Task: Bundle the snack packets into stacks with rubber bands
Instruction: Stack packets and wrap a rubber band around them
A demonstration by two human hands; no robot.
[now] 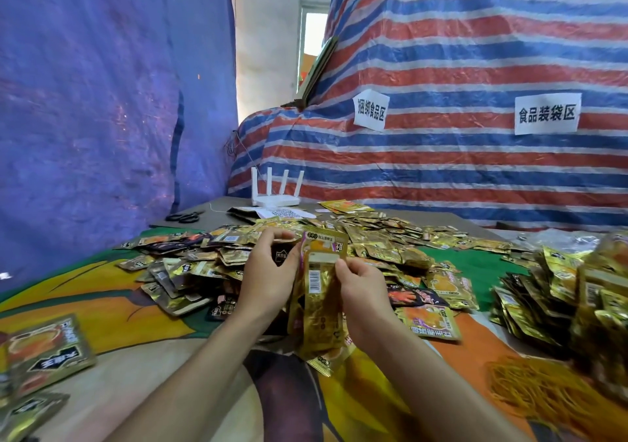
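A stack of gold snack packets (319,305) stands on end above the table's middle, held between both hands. My left hand (268,278) grips its left side and also pinches a dark packet (281,254) at the top. My right hand (363,295) grips the stack's right edge, thumb on the front packet near its barcode. A wide heap of loose gold and dark packets (339,244) covers the table behind the hands. A pile of yellow-orange rubber bands (537,390) lies at the lower right.
Piled gold packets (577,288) rise at the right edge. A few loose packets (44,350) lie at the lower left on the colourful cloth (153,333). Far back stand a white router (277,193) and black scissors (185,217). Striped tarpaulin (475,102) with paper signs backs the table.
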